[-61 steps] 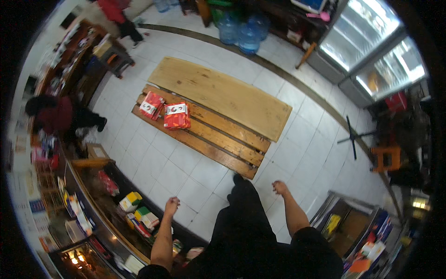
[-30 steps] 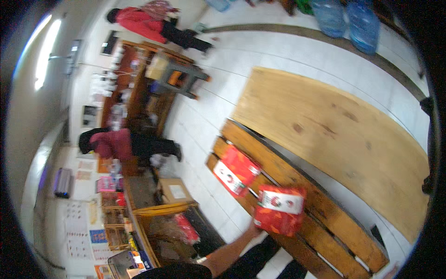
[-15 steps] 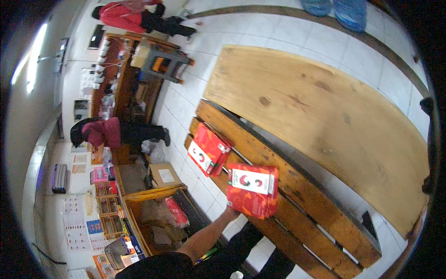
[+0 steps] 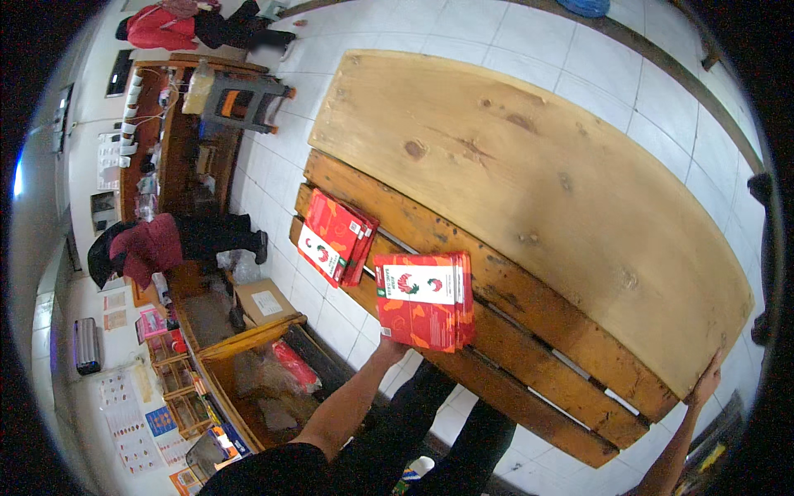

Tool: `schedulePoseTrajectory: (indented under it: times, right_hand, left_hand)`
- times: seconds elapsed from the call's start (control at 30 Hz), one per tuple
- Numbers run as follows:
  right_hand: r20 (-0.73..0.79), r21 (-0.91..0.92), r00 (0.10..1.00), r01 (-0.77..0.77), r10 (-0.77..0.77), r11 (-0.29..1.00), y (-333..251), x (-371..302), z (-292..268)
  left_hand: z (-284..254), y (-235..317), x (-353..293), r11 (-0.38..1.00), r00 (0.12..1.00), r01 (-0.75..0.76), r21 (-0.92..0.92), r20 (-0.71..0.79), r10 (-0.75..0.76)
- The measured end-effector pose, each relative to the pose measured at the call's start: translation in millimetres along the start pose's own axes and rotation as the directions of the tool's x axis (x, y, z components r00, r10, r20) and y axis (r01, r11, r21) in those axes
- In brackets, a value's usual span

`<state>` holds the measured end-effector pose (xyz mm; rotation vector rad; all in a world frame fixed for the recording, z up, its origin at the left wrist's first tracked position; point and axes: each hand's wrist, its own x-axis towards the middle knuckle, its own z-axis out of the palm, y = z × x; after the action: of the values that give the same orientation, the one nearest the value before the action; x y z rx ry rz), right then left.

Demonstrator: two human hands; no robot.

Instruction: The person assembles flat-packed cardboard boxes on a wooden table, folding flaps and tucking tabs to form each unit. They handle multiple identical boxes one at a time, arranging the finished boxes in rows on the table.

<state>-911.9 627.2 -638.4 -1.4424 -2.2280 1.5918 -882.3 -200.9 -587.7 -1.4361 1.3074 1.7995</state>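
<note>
Lying at ten o'clock on the slatted table [image 4: 529, 309] is a red stack [image 4: 337, 235]. The left hand [image 4: 395, 348] touches the seven o'clock edge of a second stack [image 4: 424, 300], just beside the first at four o'clock; its fingers hide, so I can't say how it grips. The plank [image 4: 529, 207] meets the right hand [image 4: 705, 380] at its four o'clock corner, whether pinched I can't say.

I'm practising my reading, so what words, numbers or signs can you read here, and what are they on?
Near packs: print on a white label; I don't copy printed words.
Far packs: print on a white label, small and slanted; same rule.
Box: white label, too small to read.
Poster: rows of marks, too small.
Blue sign: too blurred.
</note>
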Motion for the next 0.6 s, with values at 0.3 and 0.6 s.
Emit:
schedulePoseTrajectory:
  times: [0.3,0.6]
  right_hand:
    - [-0.098,-0.668,0.775,0.414,-0.624,0.619,-59,-130,82]
    - [0.64,-0.131,0.768,0.132,-0.018,0.983,-176,-440,400]
  left_hand:
    - [-86,17,-27,0.878,0.952,-0.124,0.462,-0.195,0.238]
    - [22,50,-7,0.754,0.853,-0.391,0.528,-0.1,0.512]
